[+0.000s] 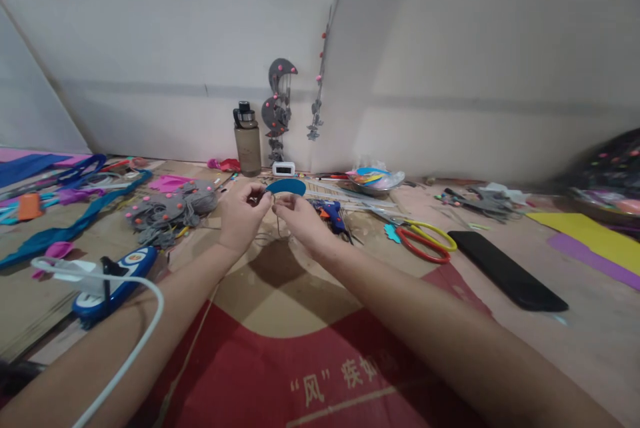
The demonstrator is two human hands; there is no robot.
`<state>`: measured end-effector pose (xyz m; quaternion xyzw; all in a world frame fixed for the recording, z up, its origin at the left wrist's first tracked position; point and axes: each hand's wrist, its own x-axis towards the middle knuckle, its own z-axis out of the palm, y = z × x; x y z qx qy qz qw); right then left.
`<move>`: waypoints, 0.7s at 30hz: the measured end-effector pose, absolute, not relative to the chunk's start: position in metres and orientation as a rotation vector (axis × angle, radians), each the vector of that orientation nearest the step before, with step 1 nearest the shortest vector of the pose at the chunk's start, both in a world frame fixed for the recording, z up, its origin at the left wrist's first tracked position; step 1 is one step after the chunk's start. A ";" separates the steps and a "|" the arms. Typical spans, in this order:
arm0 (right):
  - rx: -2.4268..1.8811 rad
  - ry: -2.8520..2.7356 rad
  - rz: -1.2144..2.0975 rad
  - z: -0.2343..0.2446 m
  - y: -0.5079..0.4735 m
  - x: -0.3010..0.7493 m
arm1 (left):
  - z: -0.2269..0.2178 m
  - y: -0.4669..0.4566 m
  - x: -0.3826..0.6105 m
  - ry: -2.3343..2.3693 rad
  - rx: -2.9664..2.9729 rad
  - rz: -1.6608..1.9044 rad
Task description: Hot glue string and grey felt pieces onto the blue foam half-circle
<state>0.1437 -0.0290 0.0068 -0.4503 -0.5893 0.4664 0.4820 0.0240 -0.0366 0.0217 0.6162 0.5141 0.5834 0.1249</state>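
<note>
My left hand (243,215) and my right hand (300,215) meet over the middle of the cardboard-covered table. Both are pinched on a blue crescent-shaped foam piece (286,186), held up between them. A thin grey thread (278,223) hangs down from where the fingers meet. A blue glue gun (331,212) lies just right of my right hand. A heap of grey felt pieces with pink dots (170,211) sits left of my left hand.
Red and yellow scissors (424,239) and a black phone (505,271) lie to the right. A bottle (248,140), a small clock (283,169) and a hanging grey moon mobile (278,105) stand at the back wall. A blue power strip (117,275) with white cable lies left.
</note>
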 end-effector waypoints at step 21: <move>-0.925 -1.083 1.056 0.000 -0.016 0.145 | 0.006 -0.029 0.035 0.961 1.301 1.625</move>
